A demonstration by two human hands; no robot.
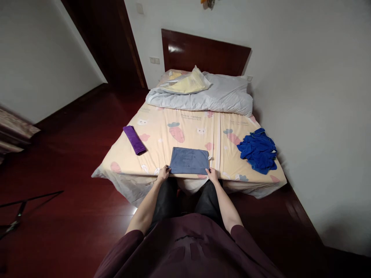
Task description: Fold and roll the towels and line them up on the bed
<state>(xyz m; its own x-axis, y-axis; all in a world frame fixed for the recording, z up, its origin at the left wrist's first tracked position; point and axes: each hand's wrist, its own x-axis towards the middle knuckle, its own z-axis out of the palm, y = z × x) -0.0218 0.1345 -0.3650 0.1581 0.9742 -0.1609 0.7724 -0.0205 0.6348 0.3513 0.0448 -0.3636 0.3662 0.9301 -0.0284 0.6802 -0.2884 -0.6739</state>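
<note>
A grey-blue towel point(189, 159) lies flat on the bed near its front edge, with a narrow fold along the side nearest me and a small white tag at its right. At its near left corner, my left hand point(164, 173) pinches the cloth. My right hand point(212, 174) grips the near right corner in the same way. To the left rests a purple towel point(134, 140), folded into a long narrow strip. Over on the right side of the bed sits a crumpled heap of blue cloth point(257, 151).
The bed point(156, 123) has a pale yellow sheet with carrot prints. A rolled-back white quilt point(226, 92) and yellow cloth point(188, 83) lie before the dark wooden headboard point(203, 50). A wall runs close along the right. A black stand point(21, 206) is on the floor at left.
</note>
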